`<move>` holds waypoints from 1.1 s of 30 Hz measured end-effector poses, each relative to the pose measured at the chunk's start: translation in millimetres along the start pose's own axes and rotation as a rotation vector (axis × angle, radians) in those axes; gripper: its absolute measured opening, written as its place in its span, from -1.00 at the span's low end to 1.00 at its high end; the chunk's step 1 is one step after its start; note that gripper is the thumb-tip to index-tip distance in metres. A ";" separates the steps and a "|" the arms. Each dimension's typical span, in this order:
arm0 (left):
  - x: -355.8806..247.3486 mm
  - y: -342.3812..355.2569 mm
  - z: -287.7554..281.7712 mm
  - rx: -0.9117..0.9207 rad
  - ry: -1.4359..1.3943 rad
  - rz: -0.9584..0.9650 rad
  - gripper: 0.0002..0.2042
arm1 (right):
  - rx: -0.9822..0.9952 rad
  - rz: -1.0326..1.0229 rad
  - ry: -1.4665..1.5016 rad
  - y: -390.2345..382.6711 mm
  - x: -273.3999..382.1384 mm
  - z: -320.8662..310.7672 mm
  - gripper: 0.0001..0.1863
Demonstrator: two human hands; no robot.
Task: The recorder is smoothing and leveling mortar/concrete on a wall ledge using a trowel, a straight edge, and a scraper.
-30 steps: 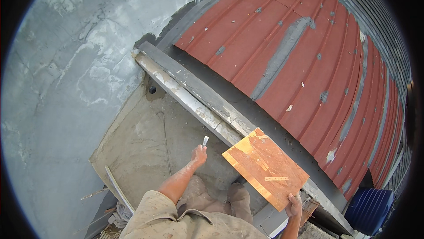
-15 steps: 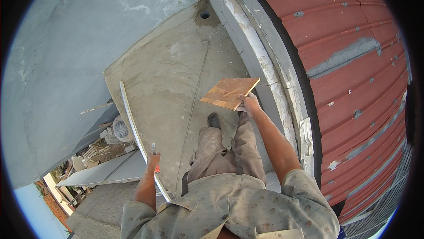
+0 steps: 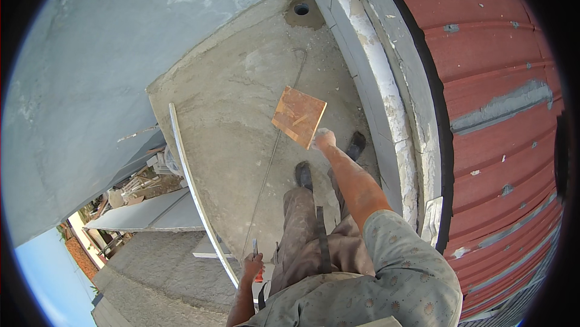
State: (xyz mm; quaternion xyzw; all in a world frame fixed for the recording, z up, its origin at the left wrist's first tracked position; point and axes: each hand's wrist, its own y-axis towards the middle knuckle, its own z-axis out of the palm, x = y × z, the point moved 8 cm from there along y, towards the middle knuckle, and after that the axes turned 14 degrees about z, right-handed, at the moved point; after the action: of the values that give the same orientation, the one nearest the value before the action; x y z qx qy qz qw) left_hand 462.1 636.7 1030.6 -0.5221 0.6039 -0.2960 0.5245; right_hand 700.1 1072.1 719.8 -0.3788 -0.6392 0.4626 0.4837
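My right hand is closed on the near corner of a thin, square wooden board. The board is held out over the concrete floor, its brown, scuffed face turned up. Low and to the left, my left hand is wrapped round a small red-handled tool. A narrow metal part of it sticks up past my fingers; its exact kind is not clear. My dark shoes stand on the floor just nearer than the board.
Along the left runs a pale straight strip at the floor's edge, with rubble lower beyond it. A grey wall rises at the left. A round drain hole lies far ahead. A block ledge borders the red metal roof.
The board has turned and swung slightly left, its face showing more fully. My left hand has moved right and nearer with the red-handled tool. My feet have shifted and the view has turned.
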 end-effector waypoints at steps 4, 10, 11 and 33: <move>-17.0 -18.9 -48.9 -0.141 0.040 -0.089 -0.74 | 0.257 0.151 -0.092 -111.7 -28.3 90.3 -0.80; -148.0 63.3 -14.9 -0.014 0.250 0.286 -0.70 | 0.239 -0.075 -0.326 -207.5 -24.6 -16.8 -0.78; -178.1 78.1 -1.5 0.022 0.392 0.370 -0.69 | 0.177 -0.124 -0.314 -213.4 -29.6 -41.3 -0.78; -638.9 146.8 449.6 0.031 1.180 1.563 -0.53 | -0.608 -0.263 -0.226 -95.1 71.5 -440.5 -0.73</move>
State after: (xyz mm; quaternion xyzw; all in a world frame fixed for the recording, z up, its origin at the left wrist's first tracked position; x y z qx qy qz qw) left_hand 777.9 1364.5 981.6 0.2636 0.9411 -0.0865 0.1935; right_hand 1105.8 1210.7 875.9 -0.3664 -0.8406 0.2238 0.3303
